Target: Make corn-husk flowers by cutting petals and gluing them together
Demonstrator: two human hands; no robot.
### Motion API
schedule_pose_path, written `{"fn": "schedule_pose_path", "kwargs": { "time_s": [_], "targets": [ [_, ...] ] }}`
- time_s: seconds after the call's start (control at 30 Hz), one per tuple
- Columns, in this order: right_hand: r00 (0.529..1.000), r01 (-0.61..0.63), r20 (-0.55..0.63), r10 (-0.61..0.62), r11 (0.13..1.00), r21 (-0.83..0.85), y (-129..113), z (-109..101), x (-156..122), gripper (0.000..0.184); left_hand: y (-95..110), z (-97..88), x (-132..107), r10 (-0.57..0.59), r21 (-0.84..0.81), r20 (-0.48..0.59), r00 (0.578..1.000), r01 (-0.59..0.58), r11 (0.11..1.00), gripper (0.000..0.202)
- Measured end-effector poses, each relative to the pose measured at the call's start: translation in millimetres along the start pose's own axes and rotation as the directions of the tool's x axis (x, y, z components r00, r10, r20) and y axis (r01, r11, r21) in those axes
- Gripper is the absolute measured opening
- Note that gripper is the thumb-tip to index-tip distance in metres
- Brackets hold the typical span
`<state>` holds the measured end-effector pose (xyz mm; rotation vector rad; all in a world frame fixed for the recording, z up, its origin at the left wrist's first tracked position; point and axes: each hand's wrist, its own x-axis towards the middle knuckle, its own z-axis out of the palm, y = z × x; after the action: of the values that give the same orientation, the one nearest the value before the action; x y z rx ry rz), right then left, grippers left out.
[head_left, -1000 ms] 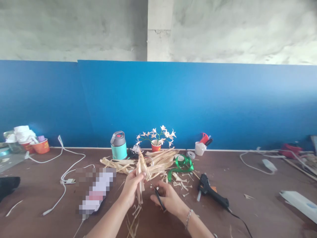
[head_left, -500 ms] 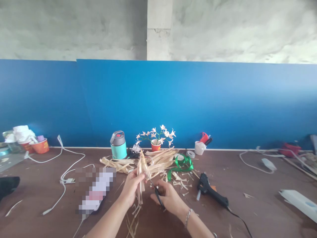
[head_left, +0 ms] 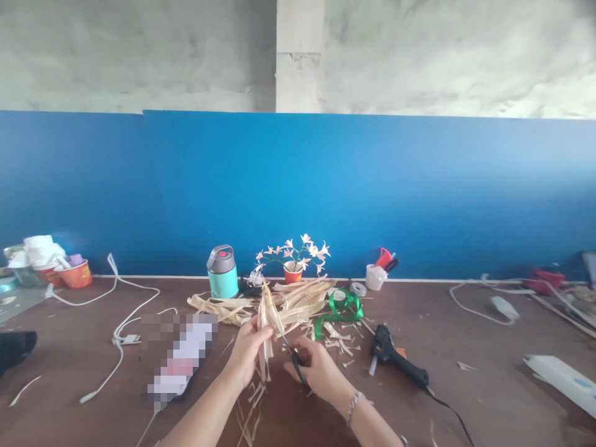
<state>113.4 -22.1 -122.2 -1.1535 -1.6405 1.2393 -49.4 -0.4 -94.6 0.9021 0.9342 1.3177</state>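
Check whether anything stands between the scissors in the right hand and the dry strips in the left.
Nothing visible does: the scissors in the right hand point straight at the dry strips in the left hand. The loose pile lies beyond them.

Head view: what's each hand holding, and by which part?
Left hand: dry, pale leaf strips, pinched around mid-length by thumb and fingers. Right hand: scissors, by the black handles.

In my view, pale dried husk [head_left: 268, 312], upright, pointed end uppermost, black-handled scissors [head_left: 295, 359], tilted, blades at husk's edge.
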Motion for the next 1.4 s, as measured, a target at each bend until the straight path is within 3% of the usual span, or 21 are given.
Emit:
{"fn": "schedule_pose_path", "kwargs": {
  "time_s": [0.4,0.7,1.4],
  "targets": [
    [0.999,0.018,-0.033,-0.021,0.998,-0.067,1.3,-0.4,0.8,0.016,-1.5,-2.0,0.5,-0.004,0.003,-0.010,1.000,0.004,1.000,0.021],
    [1.000,0.011,-0.021,-0.012,0.999,-0.048,-6.6,-0.3,-2.6,0.017,-1.7,0.5,-2.4,-0.037,-0.010,-0.016,0.999,0.037,0.999,0.019],
    [0.999,0.041,-0.030,-0.042,0.998,-0.041,2.3,0.3,0.6,0.015,-1.9,3.6,-4.3,-0.046,-0.033,0.000,0.999,0.046,0.998,0.020]
  ]
}}
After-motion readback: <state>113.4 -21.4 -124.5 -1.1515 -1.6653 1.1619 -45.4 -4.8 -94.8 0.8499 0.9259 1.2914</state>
